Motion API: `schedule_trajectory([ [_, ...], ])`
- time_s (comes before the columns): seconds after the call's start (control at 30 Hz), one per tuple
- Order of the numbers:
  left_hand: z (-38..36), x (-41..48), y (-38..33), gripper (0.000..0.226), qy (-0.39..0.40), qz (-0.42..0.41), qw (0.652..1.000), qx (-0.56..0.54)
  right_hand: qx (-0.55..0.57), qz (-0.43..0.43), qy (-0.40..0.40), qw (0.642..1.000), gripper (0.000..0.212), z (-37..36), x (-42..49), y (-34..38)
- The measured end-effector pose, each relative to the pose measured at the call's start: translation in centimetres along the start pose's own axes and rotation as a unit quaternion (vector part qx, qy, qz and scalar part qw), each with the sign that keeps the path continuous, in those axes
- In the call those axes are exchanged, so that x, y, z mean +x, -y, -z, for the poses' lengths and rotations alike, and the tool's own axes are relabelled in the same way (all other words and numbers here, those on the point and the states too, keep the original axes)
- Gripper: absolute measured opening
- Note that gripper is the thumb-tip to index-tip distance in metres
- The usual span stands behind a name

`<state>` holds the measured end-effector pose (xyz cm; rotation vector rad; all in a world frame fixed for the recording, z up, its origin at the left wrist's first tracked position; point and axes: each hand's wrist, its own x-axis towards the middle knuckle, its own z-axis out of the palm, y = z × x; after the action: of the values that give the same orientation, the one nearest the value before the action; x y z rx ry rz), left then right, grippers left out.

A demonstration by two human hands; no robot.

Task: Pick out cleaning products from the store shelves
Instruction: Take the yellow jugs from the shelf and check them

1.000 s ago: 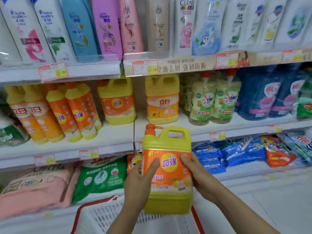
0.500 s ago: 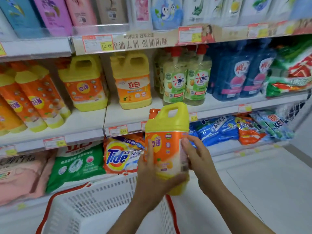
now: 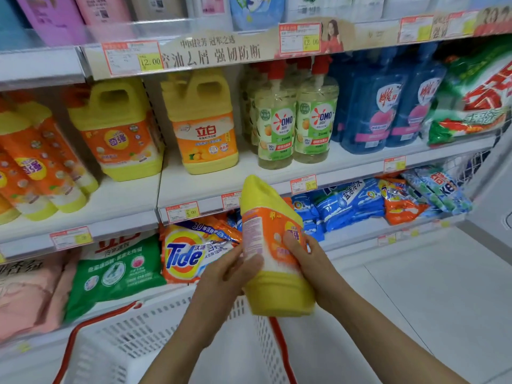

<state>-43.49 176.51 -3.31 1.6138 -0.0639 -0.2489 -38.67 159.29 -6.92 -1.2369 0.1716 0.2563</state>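
Head view: both hands are clamped on the detergent jug (image 3: pixel 267 225). The left hand (image 3: pixel 219 275) wraps the side label, and the right hand (image 3: pixel 313 261) grips the front face with fingers curled over the print. The jug is in the air in front of the lower shelf (image 3: pixel 124 200), tilted with its top leaning away and left. Its base hangs above the right rim of the white basket (image 3: pixel 144 328).

Step, as I read it: get the jug into the basket.

- Shift it left so the base clears the red rim before lowering.
- Bring it upright first, spout up (cap is hidden from here, so I can't confirm it's tight).
- Set the base on the basket floor rather than dropping it. The jug looks full and heavy, and the mesh walls look thin.
- Release one hand only once the weight is down.

Main risk: the base catches the rim and tips the basket.
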Motion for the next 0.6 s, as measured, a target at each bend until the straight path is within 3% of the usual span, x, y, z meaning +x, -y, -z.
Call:
schedule_trajectory([
  [0.1, -0.2, 0.0, 0.7, 0.071, -0.078, 0.056, 0.995, 0.012, -0.087, 0.014, -0.044, 0.995, 0.083, 0.4, -0.1, -0.1],
  [0.2, 0.9, 0.5, 1.1, 0.051, -0.096, 0.123, 0.984, -0.087, -0.127, 0.011, -0.059, 0.990, 0.072, 1.1, -0.2, 0.8],
  [0.33, 2.2, 0.9, 1.5, 0.037, -0.109, 0.169, 0.967, -0.154, -0.139, -0.001, -0.004, 0.990, 0.066, 1.2, -0.7, 2.0],
  [0.43, 1.9, 0.8, 1.5, 0.049, -0.122, 0.133, 0.972, -0.152, -0.164, 0.010, -0.007, 0.986, 0.060, 0.6, -1.3, 2.2],
  [0.5, 1.6, 0.6, 1.5, 0.061, -0.144, 0.090, 0.977, -0.129, -0.218, 0.078, -0.047, 0.972, 0.064, -0.2, -1.3, 3.0],
  [0.6, 0.9, 0.3, 1.7, 0.067, -0.201, 0.023, 0.979, 0.024, -0.227, 0.176, -0.063, 0.956, 0.041, -2.6, -1.0, 5.2],
])
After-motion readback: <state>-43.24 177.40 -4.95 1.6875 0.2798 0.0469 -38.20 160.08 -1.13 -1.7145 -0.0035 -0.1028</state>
